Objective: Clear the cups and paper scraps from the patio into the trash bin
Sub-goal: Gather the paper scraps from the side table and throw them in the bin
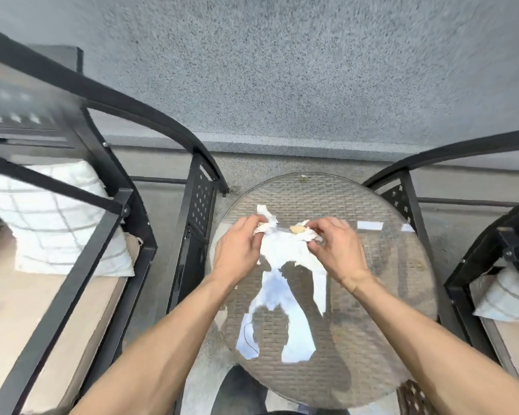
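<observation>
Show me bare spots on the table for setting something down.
The near half of the table, below the wrists, is bare. The far rim holds one small scrap. The middle is crowded: both hands, left and right, gather crumpled paper.

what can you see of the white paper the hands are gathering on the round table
The white paper is a crumpled, torn bunch of thin, tissue-like scraps held over the round glass-topped table. The left hand pinches its left end, where a twisted strip sticks up; the right hand pinches the right end, beside a small tan scrap. Its middle sags between the hands. Whether it touches the glass cannot be told.
</observation>
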Demonstrator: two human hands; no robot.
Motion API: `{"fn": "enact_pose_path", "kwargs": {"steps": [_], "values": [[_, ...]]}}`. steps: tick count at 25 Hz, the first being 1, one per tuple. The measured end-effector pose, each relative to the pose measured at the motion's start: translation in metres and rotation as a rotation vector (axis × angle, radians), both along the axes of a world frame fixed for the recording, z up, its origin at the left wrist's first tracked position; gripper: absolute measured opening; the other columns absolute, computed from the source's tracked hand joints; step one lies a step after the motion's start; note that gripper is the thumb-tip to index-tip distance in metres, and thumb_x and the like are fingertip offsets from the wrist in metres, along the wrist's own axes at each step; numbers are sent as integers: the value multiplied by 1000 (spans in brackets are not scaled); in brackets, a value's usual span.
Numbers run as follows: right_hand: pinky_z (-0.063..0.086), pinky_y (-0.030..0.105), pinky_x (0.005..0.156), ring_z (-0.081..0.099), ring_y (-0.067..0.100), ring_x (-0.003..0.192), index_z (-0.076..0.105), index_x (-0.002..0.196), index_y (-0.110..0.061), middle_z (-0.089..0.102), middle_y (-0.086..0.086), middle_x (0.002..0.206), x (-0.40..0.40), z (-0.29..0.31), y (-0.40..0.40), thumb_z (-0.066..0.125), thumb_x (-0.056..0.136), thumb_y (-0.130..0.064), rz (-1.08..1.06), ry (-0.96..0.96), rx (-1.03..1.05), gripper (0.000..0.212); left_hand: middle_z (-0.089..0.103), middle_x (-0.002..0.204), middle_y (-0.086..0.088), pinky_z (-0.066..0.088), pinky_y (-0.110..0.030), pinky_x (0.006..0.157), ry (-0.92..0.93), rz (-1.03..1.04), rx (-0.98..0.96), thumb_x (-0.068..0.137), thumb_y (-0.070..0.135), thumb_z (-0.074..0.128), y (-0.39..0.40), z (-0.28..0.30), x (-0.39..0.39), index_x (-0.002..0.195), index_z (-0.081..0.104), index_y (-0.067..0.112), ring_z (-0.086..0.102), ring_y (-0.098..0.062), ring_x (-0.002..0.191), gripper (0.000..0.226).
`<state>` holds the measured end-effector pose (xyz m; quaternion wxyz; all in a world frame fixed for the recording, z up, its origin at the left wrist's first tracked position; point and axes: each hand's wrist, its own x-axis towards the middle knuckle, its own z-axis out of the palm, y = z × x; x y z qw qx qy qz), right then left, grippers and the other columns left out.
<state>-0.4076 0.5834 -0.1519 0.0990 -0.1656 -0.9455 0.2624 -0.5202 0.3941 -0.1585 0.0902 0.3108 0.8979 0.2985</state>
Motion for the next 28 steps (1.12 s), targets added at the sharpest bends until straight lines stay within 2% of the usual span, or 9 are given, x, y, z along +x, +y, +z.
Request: {"fn": "enact_pose_path", "kwargs": {"steps": [2, 5, 9, 12, 15, 21, 24, 26, 28], "values": [[34, 27, 67, 47, 10, 80, 62, 99, -26, 52, -13, 85, 5, 15, -7, 77, 73, -18, 89, 72, 24, 31, 59, 105, 4, 49, -35, 79, 49, 72, 65, 94, 20, 53, -13, 18, 18, 119, 56, 33, 57, -19, 99, 29], [44, 30, 73, 51, 9, 84, 63, 101, -27, 56, -12, 89, 17, 38, -25, 73, 74, -20, 186, 77, -36, 29, 52, 91, 8, 44, -30, 69, 151, 259, 105, 92, 20, 54, -33, 39, 55, 113, 63, 30, 54, -15, 88, 24], [48, 31, 75, 57, 9, 85, 64, 99, -28, 61, -11, 93, 27, 67, -56, 67, 76, -19, 324, 111, -70, 25, 47, 87, 11, 40, -28, 64, 224, 456, 114, 92, 22, 53, -67, 63, 104, 105, 61, 31, 51, -12, 81, 18], [46, 29, 72, 59, 12, 84, 66, 98, -27, 61, -11, 92, 32, 85, -87, 68, 76, -16, 411, 143, -59, 24, 41, 84, 14, 44, -32, 63, 222, 597, 108, 92, 26, 50, -100, 74, 143, 103, 58, 36, 51, -12, 75, 17], [48, 34, 74, 59, 15, 87, 66, 99, -25, 63, -7, 94, 42, 96, -131, 68, 76, -16, 566, 135, -47, 25, 42, 84, 13, 48, -36, 65, 220, 721, 101, 93, 25, 50, -137, 82, 186, 104, 57, 37, 51, -12, 72, 17], [48, 36, 75, 56, 14, 91, 65, 98, -27, 62, -9, 94, 73, 107, -247, 65, 75, -20, 917, 127, -21, 24, 41, 79, 18, 45, -31, 66, 298, 1030, 67, 94, 21, 51, -234, 96, 274, 104, 63, 32, 43, -3, 74, 19], [49, 36, 76, 56, 14, 93, 64, 99, -28, 62, -10, 96, 109, 108, -323, 66, 75, -22, 1109, 109, -24, 25, 41, 77, 17, 42, -27, 62, 299, 1219, 61, 94, 17, 52, -294, 97, 339, 102, 66, 30, 46, -5, 72, 20], [48, 34, 74, 56, 14, 92, 64, 99, -27, 63, -10, 96, 139, 108, -378, 66, 75, -22, 1252, 119, -24, 24, 41, 75, 17, 34, -20, 55, 313, 1346, 34, 93, 16, 54, -334, 97, 391, 101, 68, 28, 45, -1, 65, 20], [46, 31, 71, 57, 13, 90, 64, 98, -27, 63, -10, 94, 178, 110, -434, 67, 76, -23, 1391, 139, -11, 23, 45, 76, 15, 28, -17, 54, 307, 1479, -3, 92, 16, 54, -371, 98, 451, 102, 69, 28, 47, -3, 64, 22]]}}
